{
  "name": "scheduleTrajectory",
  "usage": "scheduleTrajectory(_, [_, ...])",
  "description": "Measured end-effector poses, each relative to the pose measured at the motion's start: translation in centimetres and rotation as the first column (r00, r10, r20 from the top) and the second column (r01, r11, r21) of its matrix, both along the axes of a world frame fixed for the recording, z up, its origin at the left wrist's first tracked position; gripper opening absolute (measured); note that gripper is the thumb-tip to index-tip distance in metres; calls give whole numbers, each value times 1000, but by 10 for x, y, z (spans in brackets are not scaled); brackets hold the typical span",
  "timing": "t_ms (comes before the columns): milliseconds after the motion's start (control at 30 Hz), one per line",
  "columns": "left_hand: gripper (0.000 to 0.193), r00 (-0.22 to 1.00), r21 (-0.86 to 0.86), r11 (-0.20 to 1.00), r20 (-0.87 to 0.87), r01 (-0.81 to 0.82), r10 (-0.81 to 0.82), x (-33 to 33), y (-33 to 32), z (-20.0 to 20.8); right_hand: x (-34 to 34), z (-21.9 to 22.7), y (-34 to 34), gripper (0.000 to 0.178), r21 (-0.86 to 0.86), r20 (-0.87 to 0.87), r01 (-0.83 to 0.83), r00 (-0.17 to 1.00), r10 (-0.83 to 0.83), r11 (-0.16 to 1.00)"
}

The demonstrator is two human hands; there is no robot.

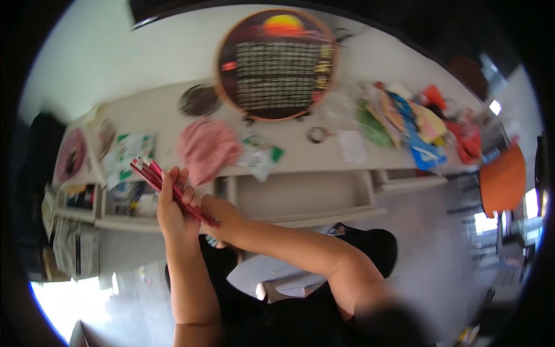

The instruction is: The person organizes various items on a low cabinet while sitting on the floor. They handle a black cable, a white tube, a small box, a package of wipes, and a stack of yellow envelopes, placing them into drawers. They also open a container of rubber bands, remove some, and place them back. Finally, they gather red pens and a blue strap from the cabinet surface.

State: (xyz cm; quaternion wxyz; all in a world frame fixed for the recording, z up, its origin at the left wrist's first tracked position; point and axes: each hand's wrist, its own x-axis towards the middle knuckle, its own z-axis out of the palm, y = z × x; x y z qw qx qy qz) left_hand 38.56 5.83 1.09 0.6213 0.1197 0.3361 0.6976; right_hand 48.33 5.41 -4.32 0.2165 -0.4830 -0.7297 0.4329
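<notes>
Roughly four red pencils [167, 188], exact count blurred, bunched in the left hand [176, 211], fingers [180, 178] curled narrow around them, tips jutting up-left past the fingers. Right hand [222, 220] pressed against the bundle's lower end, its fingers closed there, forearm crossing from the lower right. Beyond the fingers on the worktop [300, 156]: one pink cloth [207, 147], one round framed embroidery [276, 63].

Just one view here, a head-worn fisheye looking steeply down and forward from above the person's lap. The forearms come in close from the lower edge, and the long tabletop [300, 156] runs across the far side, tilted, with its edges bending toward the dark rim.
</notes>
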Motion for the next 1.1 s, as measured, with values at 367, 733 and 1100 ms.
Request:
scheduleTrajectory(367, [18, 798, -69, 811, 242, 582, -552, 231, 21, 15, 340, 41, 8, 14, 106, 238, 399, 879, -413, 911])
scheduleTrajectory(733, [14, 785, -236, 749, 235, 619, -574, 306, 58, -43, 634, 15, 111, 28, 642, 556, 632, 6, -831, 434])
scheduleTrajectory(1100, [16, 758, -205, 731, 229, 650, -610, 295, 48, -53, 608, 95, 76, 13, 765, 435, 473, 121, -892, 437])
